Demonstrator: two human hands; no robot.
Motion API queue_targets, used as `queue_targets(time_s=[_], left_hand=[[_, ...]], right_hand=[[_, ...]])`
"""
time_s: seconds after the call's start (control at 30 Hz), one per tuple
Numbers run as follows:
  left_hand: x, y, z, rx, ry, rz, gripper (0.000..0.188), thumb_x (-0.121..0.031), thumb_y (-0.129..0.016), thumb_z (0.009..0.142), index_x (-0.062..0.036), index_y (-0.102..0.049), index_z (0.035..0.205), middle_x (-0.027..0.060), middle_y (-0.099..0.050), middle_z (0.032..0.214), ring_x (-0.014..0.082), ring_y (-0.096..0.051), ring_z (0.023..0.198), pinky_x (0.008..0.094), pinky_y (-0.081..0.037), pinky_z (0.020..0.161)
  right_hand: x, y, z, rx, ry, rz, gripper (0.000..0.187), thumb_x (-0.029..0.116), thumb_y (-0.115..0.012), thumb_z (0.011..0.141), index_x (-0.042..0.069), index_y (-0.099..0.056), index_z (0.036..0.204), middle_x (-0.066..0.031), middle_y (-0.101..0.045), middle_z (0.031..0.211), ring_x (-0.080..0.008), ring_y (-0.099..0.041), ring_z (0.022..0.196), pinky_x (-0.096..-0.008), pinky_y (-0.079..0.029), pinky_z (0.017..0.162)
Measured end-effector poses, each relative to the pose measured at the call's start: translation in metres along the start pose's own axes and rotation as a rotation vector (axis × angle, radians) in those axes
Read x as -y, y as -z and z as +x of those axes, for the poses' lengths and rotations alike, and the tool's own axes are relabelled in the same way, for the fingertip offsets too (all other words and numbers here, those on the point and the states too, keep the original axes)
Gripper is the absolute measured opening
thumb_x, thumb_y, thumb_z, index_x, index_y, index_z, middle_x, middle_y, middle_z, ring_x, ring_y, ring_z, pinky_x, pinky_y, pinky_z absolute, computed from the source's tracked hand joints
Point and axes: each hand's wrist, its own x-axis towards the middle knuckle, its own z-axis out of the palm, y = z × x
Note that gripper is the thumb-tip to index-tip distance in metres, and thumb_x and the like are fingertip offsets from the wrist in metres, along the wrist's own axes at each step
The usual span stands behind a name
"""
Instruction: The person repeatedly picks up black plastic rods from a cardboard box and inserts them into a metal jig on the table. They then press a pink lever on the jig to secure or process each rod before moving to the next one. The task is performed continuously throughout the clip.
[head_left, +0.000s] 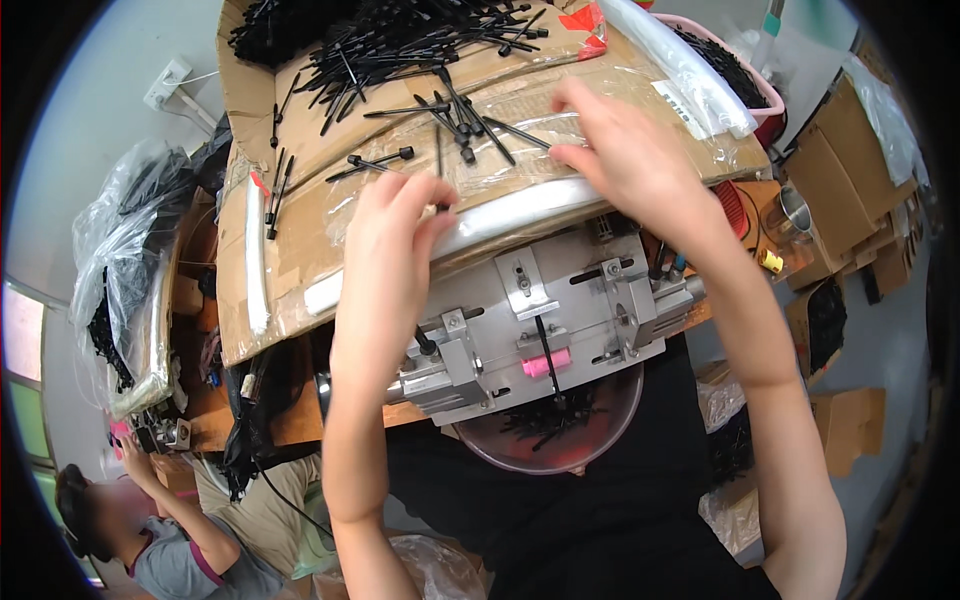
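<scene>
In the head view, a pale label (680, 103) at the upper right of the frame carries dark print. The left hand (388, 222), left of centre, bends downward at the wrist, its thumb and fingertips drawn together on a dark rod (438, 150), whose lower part the fingers partly hide. The right hand (640, 150), right of centre at the top, reaches in from the right with thumb and index finger apart; the thumb tip meets the end of another black rod (518, 133), though whether it presses on it is hard to tell. More black rods (370, 60) lie heaped on the cardboard (300, 210) at top centre, the heap cut off by the upper edge. Below centre, a metal fixture (490, 290) is partly covered by the left forearm.
</scene>
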Motion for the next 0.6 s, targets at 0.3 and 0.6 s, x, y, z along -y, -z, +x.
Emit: queue_targets(time_s=[0.3,0.6], left_hand=[[-0.101,-0.045,-0.161,0.112,0.148,0.001,0.07,0.008,-0.068,0.076,0.0063,-0.044,0.142,0.013,-0.058,0.098,0.0263,-0.055,0.087,0.0351,-0.047,0.08],[-0.102,-0.072,-0.161,0.281,0.187,0.015,0.075,0.009,-0.066,0.079,0.0087,-0.033,0.147,0.0141,-0.052,0.098,0.0296,-0.051,0.09,0.039,-0.046,0.082]], right_hand=[[-0.023,0.025,0.013,0.189,-0.187,0.871,0.024,0.02,-0.063,0.095,0.001,-0.065,0.109,0.0013,-0.059,0.081,-0.0027,-0.051,0.072,-0.0199,-0.042,0.061],[0.019,0.06,-0.067,-0.109,-0.284,1.009,0.018,0.002,-0.064,0.093,-0.003,-0.063,0.11,-0.0038,-0.066,0.09,-0.0051,-0.056,0.072,-0.0185,-0.044,0.059]])
